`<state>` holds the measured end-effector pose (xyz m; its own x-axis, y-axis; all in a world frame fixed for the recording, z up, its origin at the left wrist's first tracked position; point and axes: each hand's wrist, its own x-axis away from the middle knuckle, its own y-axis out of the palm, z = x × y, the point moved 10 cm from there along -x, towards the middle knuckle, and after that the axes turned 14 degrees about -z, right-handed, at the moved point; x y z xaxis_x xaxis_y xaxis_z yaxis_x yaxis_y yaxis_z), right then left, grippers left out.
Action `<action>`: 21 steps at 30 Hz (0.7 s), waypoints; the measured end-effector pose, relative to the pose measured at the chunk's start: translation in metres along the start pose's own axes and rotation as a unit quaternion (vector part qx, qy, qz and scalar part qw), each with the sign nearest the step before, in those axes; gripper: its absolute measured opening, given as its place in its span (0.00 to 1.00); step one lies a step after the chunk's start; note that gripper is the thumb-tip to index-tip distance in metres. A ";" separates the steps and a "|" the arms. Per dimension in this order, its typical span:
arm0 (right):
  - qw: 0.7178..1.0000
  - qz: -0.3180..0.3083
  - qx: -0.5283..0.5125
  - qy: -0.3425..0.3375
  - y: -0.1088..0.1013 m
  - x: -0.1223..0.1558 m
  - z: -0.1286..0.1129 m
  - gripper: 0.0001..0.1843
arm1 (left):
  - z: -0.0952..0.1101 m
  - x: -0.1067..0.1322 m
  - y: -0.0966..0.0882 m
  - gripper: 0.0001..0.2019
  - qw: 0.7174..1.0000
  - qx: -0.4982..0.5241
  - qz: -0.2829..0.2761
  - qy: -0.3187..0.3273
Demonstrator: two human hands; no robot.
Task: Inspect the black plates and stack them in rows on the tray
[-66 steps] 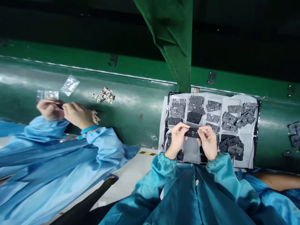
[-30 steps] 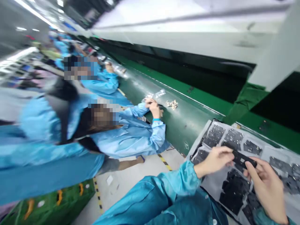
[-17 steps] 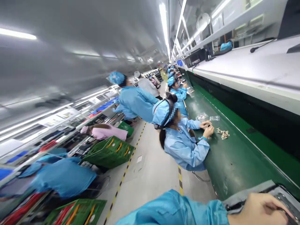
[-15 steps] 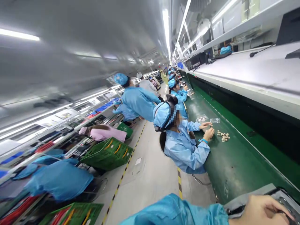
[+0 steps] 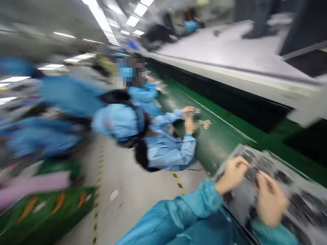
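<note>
Both of my hands are over a grey tray (image 5: 238, 204) that holds clusters of small dark parts (image 5: 283, 176). My left hand (image 5: 232, 175) is closed in a pinch, with a thin dark piece (image 5: 245, 164) at its fingertips. Just to its right, my right hand (image 5: 273, 200) is also closed, fingers curled together. Something dark shows between those fingers, too blurred to name. The two hands are close but apart. Teal sleeves cover both wrists.
A co-worker in blue (image 5: 166, 149) sits along the green bench (image 5: 217, 136), near a small pile of pale parts (image 5: 205, 124). A white shelf (image 5: 217, 58) runs above. At lower left is a green crate (image 5: 46, 214) beside a striped floor line (image 5: 97, 204).
My view has swung toward the right and down, blurring the surroundings. Both hands and more of the tray now show, where before only one hand was seen at the lower right edge.
</note>
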<state>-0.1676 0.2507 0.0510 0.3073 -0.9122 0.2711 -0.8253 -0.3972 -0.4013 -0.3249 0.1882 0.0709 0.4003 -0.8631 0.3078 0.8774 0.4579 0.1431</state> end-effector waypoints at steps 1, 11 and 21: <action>0.998 -0.016 -0.063 0.003 0.000 0.013 0.017 0.16 | -0.015 -0.001 -0.003 0.06 1.000 -0.011 -0.011 -0.018; 0.948 -0.016 -0.287 0.137 0.042 0.051 0.162 0.21 | -0.198 0.015 -0.012 0.10 0.979 -0.042 -0.076 -0.186; 1.000 0.008 -0.003 0.023 -0.025 -0.002 0.183 0.17 | -0.191 -0.056 0.015 0.07 0.968 -0.200 -0.127 -0.079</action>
<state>-0.0609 0.2443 -0.0994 0.2719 -0.9126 0.3054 -0.8326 -0.3822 -0.4008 -0.2840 0.2023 -0.1236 0.1408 -0.8794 0.4549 0.9871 0.0892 -0.1331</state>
